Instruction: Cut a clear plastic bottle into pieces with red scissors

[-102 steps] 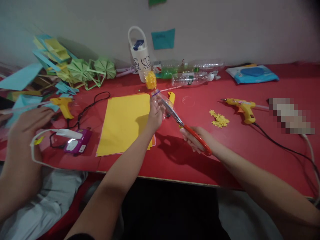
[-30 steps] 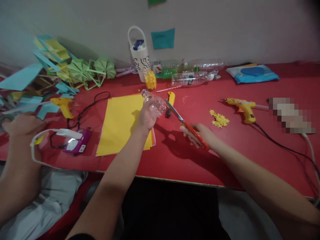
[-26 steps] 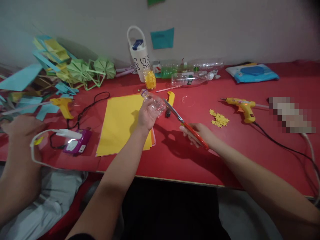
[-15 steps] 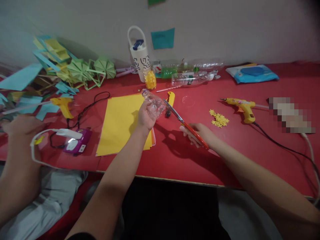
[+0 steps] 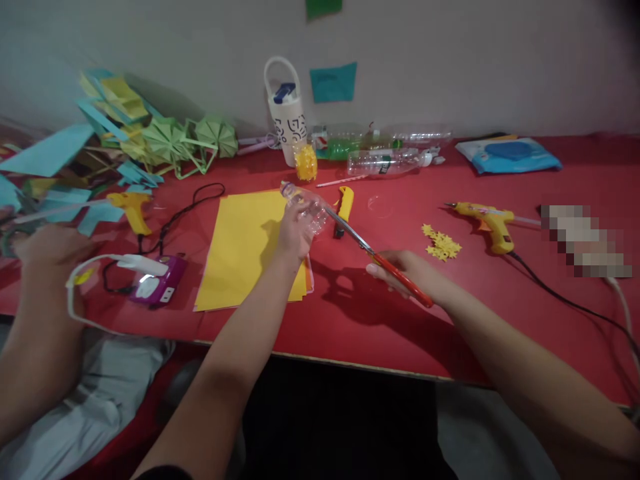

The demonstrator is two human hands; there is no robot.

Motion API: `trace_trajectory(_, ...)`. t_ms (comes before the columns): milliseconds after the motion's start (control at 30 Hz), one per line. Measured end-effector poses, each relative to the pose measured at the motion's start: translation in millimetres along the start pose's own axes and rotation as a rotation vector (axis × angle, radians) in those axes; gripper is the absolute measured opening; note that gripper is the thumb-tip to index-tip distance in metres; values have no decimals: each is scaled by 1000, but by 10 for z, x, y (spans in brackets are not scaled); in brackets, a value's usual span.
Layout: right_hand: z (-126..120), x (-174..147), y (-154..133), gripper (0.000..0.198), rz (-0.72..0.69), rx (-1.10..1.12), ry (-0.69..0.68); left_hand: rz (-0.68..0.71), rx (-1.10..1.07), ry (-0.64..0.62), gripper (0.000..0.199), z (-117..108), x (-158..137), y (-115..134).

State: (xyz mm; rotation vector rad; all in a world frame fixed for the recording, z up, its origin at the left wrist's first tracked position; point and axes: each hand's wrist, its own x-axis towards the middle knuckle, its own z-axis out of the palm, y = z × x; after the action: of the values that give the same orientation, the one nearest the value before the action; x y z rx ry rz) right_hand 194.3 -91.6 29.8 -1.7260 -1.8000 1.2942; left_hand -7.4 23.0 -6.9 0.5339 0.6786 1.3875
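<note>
My left hand [image 5: 295, 230] grips a cut piece of clear plastic bottle [image 5: 314, 212], its neck pointing up and left. Red-handled scissors [image 5: 395, 272] are in my right hand [image 5: 407, 270], their blades reaching to the edge of the plastic. Whether the blades bite into it I cannot tell. Behind the plastic lies a yellow utility knife [image 5: 344, 207]. Beneath my left hand and wrist is a stack of paper with a yellow sheet [image 5: 240, 253] on top.
Yellow stars [image 5: 443, 245] and a yellow glue gun [image 5: 483, 217] with its cord lie right. At the back stand a white tumbler [image 5: 287, 123], plastic bottles [image 5: 385, 161] and a wipes pack [image 5: 510, 157]. Left are a purple power socket [image 5: 160, 283] and a co-worker's hand [image 5: 53, 247].
The scissors and my right hand have shifted slightly right and down in the picture. The view has moved a little, and my left hand still holds the plastic.
</note>
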Motion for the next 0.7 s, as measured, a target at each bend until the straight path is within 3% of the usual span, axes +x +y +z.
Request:
trace_trajectory(267,21,11,2,63,8,-19,27,-8,-17,-160,24,2,-53,74)
trace_trajectory(567,42,14,-14,57,40,-19,34,-32,26,1,16,35,-8,16)
trace_trajectory(700,41,27,9,58,56,-3,50,-52,1,-7,11,46,-35,48)
